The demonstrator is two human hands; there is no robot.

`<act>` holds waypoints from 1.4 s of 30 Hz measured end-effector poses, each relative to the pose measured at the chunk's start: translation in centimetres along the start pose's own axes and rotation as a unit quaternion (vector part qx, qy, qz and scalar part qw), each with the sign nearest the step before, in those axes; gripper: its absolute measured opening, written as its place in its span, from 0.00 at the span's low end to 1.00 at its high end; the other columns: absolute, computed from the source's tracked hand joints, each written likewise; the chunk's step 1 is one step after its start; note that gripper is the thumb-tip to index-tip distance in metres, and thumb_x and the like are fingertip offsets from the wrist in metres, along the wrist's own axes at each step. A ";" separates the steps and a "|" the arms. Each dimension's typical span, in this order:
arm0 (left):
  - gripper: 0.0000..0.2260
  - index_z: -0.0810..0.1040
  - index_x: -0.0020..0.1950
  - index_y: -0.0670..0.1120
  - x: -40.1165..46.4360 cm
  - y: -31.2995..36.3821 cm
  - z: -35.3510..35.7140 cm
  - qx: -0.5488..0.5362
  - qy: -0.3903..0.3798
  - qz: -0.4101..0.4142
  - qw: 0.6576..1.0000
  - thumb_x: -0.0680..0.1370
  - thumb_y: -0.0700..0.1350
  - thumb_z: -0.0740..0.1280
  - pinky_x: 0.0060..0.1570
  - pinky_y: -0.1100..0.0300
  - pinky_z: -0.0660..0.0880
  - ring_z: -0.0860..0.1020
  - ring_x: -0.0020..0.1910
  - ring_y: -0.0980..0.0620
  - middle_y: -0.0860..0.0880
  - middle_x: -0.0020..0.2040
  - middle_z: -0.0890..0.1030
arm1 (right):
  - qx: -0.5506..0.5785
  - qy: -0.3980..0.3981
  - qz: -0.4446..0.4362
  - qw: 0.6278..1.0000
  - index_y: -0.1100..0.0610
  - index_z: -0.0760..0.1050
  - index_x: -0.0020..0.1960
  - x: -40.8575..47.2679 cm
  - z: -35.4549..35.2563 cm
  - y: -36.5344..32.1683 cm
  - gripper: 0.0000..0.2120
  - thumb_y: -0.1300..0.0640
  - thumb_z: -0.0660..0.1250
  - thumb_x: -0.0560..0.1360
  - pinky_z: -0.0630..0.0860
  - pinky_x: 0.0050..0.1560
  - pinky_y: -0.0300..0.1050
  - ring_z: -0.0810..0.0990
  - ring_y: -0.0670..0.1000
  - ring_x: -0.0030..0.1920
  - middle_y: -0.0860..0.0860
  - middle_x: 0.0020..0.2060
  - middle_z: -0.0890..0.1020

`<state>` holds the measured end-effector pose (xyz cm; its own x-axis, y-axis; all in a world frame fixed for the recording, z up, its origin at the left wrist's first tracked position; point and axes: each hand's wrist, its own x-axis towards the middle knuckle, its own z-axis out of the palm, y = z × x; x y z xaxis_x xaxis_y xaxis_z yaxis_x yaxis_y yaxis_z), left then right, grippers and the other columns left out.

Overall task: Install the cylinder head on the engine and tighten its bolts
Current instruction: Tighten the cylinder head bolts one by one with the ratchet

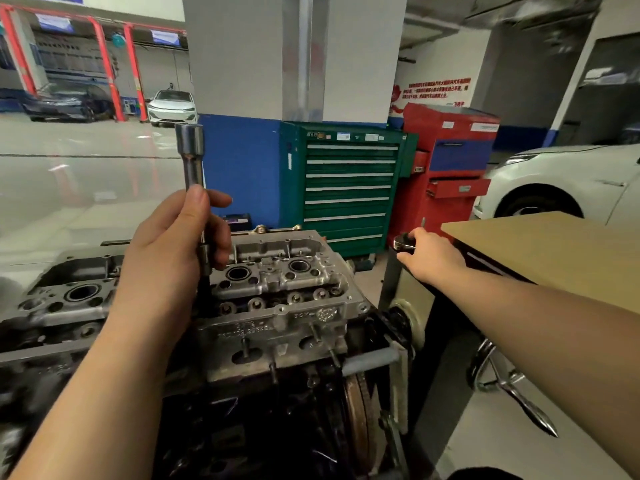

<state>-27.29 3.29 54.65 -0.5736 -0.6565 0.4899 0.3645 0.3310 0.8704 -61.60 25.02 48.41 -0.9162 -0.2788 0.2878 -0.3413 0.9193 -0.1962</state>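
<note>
The left hand [173, 251] curls round a long socket extension [194, 174], holding it upright with its lower end down in the cylinder head [277, 292], likely seated on a bolt and steadied there. The head sits on the engine [263, 410] directly below that hand. The right hand [427, 254] reaches to the bench [554, 251] edge, fingers gripping a small metal tool [401, 242], probably the ratchet.

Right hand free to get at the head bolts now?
Probably not yet. The right hand is off at the table edge gripping a small metal part, away from the cylinder head; the left hand holds the socket extension there.
</note>
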 end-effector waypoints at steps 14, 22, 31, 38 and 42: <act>0.17 0.83 0.54 0.50 0.7 -1.0 -0.1 -0.028 -0.005 0.011 1.000 0.87 0.57 0.58 0.32 0.64 0.71 0.74 0.31 0.53 0.46 0.36 0.79 | 0.195 -0.011 -0.039 0.980 0.54 0.82 0.58 1.0 -5.2 -2.0 0.16 0.54 0.78 0.72 0.76 0.42 0.45 0.81 0.51 0.42 0.52 0.46 0.84; 0.16 0.84 0.51 0.52 1.0 -1.3 -0.1 -0.053 -0.022 0.016 0.998 0.87 0.56 0.59 0.28 0.72 0.69 0.74 0.29 0.56 0.48 0.35 0.79 | 0.579 -0.336 -0.114 0.734 0.55 0.77 0.57 -3.2 -16.4 -11.4 0.14 0.49 0.56 0.87 0.79 0.46 0.52 0.78 0.50 0.40 0.54 0.45 0.82; 0.16 0.83 0.49 0.54 0.9 -1.0 -0.1 -0.060 -0.034 0.011 0.998 0.87 0.56 0.58 0.30 0.71 0.72 0.75 0.31 0.55 0.49 0.35 0.79 | 0.487 -0.368 -0.259 0.748 0.51 0.74 0.73 -8.1 -24.2 -20.9 0.18 0.51 0.56 0.86 0.57 0.25 0.40 0.64 0.48 0.27 0.54 0.35 0.76; 0.15 0.84 0.49 0.52 1.0 -0.8 -0.3 -0.073 -0.031 0.006 0.997 0.87 0.54 0.59 0.31 0.69 0.72 0.75 0.31 0.53 0.49 0.34 0.78 | 0.339 -0.427 -0.321 0.774 0.56 0.69 0.77 -8.8 -25.6 -23.6 0.24 0.50 0.59 0.84 0.62 0.21 0.37 0.62 0.47 0.24 0.53 0.32 0.75; 0.15 0.83 0.49 0.54 1.2 -1.2 -0.5 -0.066 -0.032 0.011 0.997 0.88 0.53 0.59 0.30 0.69 0.70 0.74 0.31 0.53 0.49 0.34 0.76 | 0.334 -0.424 -0.328 0.775 0.57 0.68 0.77 -8.7 -25.9 -24.1 0.25 0.49 0.60 0.83 0.61 0.21 0.38 0.62 0.47 0.25 0.53 0.32 0.74</act>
<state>-28.02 1.78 54.17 -0.6085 -0.6035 0.5153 0.4687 0.2507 0.8471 -39.94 12.48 74.88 -0.2103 -0.9685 -0.1336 -0.5652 0.2319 -0.7917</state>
